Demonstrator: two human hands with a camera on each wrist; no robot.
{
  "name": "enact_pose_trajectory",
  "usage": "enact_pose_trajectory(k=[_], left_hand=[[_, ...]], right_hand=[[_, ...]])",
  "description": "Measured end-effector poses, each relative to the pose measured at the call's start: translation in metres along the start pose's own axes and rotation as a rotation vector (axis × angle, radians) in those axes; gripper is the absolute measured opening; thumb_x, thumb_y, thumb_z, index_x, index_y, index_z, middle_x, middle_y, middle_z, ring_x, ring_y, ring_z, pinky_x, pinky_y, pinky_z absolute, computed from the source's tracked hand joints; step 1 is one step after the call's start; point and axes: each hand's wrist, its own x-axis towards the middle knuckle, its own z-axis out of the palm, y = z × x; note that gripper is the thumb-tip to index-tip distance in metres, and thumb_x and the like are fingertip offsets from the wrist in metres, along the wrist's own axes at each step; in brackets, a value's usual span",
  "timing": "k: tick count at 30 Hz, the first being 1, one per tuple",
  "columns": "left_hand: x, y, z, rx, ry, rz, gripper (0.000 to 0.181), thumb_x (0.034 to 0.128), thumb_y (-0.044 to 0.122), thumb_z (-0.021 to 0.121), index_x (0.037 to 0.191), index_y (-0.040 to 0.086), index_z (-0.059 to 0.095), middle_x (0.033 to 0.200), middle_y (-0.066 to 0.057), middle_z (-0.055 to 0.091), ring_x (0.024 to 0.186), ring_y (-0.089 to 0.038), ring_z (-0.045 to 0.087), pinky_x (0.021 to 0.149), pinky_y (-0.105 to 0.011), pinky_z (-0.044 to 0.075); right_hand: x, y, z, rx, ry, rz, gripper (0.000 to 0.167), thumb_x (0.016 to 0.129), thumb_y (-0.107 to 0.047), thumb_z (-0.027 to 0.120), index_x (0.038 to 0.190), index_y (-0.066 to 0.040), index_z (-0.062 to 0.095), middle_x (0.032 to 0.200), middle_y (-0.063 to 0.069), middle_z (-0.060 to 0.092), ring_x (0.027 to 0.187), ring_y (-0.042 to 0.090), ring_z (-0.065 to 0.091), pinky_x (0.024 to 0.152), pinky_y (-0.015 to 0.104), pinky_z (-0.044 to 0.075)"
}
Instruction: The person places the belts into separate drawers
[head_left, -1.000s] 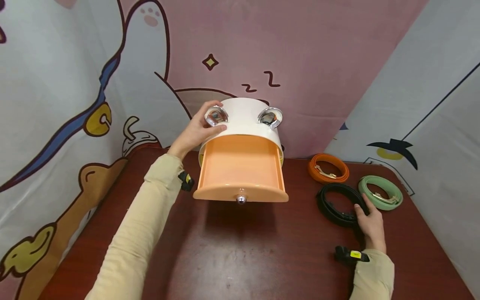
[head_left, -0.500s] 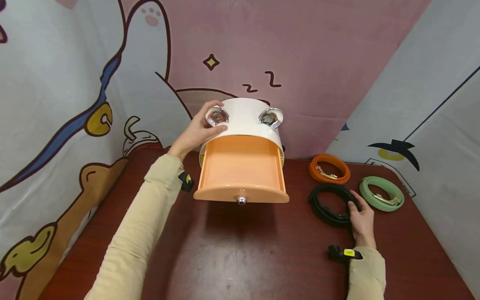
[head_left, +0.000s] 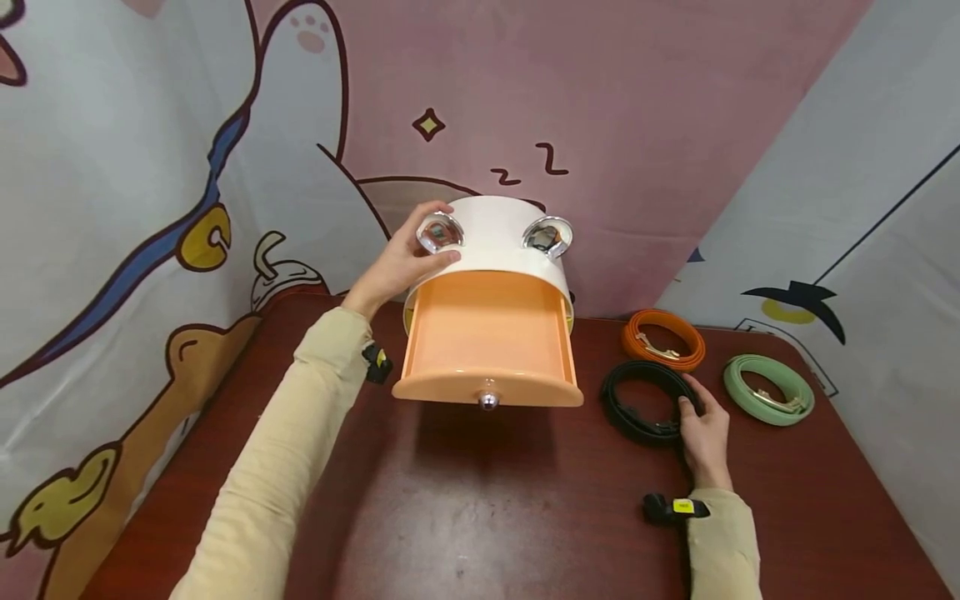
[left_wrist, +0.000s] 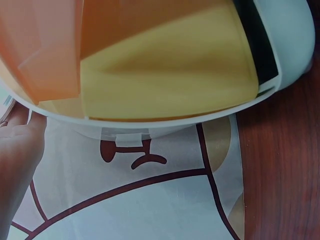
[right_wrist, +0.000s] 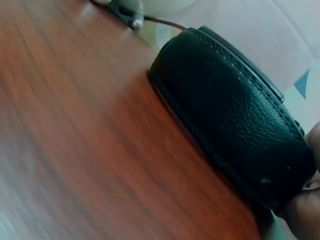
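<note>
A white rounded box (head_left: 498,221) with two silver, eye-like domes stands at the back of the table. Its orange drawer (head_left: 491,333) is pulled out towards me, with a silver knob (head_left: 488,401) at the front. My left hand (head_left: 401,267) grips the box's top left around one dome, thumb in front. In the left wrist view the drawer and the box's yellow inside (left_wrist: 170,80) show from the side. My right hand (head_left: 707,435) pinches the right side of a coiled black belt (head_left: 630,423). Close up, the right wrist view shows its grained leather (right_wrist: 225,110).
Behind the black belt lies a coiled orange belt (head_left: 633,337) with a gold buckle. A coiled green belt (head_left: 750,408) is to the right of my right hand. A printed cloth (head_left: 637,125) hangs behind the dark red table (head_left: 480,517).
My right hand has moved left with the black belt, away from the green one. My left hand still grips the box, and the drawer stands out as before.
</note>
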Motion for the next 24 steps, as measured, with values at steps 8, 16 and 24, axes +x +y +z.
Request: enact_pose_trajectory(k=[8,16,24], left_hand=[[-0.002,0.005,0.004,0.004,0.0,-0.017,0.062,0.0901,-0.004,0.064,0.142,0.006,0.031,0.123,-0.017,0.049,0.102,-0.025,0.056,0.081,-0.03,0.047],[-0.007,0.025,0.009,0.025,-0.004,-0.019,0.059,0.0903,-0.005,0.063,0.14,0.003,0.032,0.124,-0.02,0.048,0.104,-0.031,0.055,0.083,-0.029,0.047],[-0.008,0.026,0.008,0.021,-0.001,-0.02,0.06,0.0905,-0.004,0.063,0.141,0.002,0.031,0.123,-0.02,0.049,0.104,-0.031,0.054,0.083,-0.029,0.047]], right_hand=[[0.001,-0.009,0.002,-0.035,0.004,-0.018,0.042,0.101,-0.004,0.044,0.143,-0.003,0.045,0.142,0.02,0.044,0.123,0.017,0.046,0.083,0.009,0.039],[-0.002,-0.027,-0.004,-0.143,-0.019,-0.143,0.039,0.101,-0.004,0.045,0.14,-0.001,0.049,0.135,0.021,0.051,0.112,0.008,0.052,0.076,0.007,0.04],[-0.007,-0.045,-0.002,-0.145,-0.059,-0.257,0.039,0.101,-0.002,0.045,0.14,0.0,0.049,0.131,0.027,0.051,0.09,0.001,0.053,0.057,0.015,0.037]])
